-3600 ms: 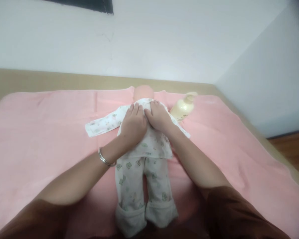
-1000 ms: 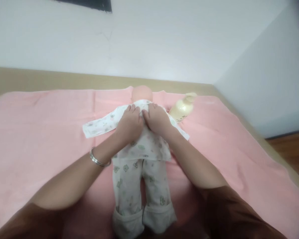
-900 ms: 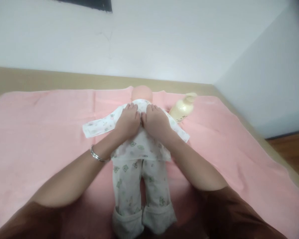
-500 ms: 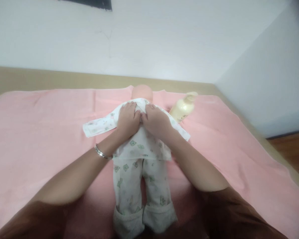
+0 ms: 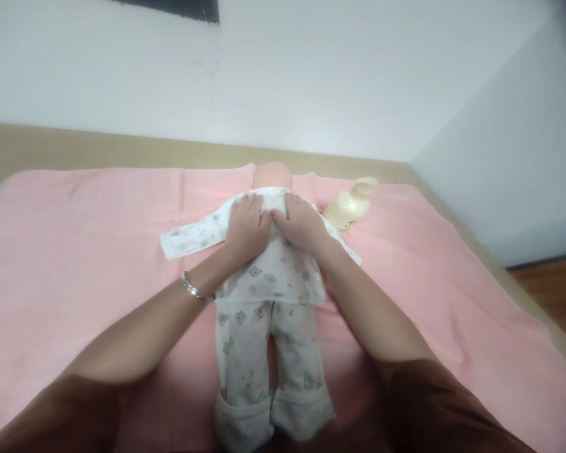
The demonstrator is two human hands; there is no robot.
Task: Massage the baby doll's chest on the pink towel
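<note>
A baby doll [image 5: 272, 177] lies face down, as far as I can tell, with the round top of its head toward the wall. It wears a white printed shirt [image 5: 278, 277] and matching trousers [image 5: 245, 346] with turned-up cuffs. My left hand [image 5: 248, 226] rests flat on the left side of the doll's upper back, and a silver bracelet [image 5: 196, 287] circles that wrist. On the right side lies my right hand [image 5: 302, 223], palm down with fingers spread over the cloth. Both thumbs point inward, a small gap between them. Neither hand grips anything.
A pink blanket [image 5: 94, 251] is spread under the doll on a tan surface [image 5: 122, 148]. To the doll's right, a pale yellow pump bottle [image 5: 349, 204] lies tilted near its sleeve. White walls [image 5: 311, 75] stand behind and at the right.
My thumbs have moved apart, and my right hand has slid a little outward across the doll's upper back. The view has shifted slightly. The doll and bottle stay in place.
</note>
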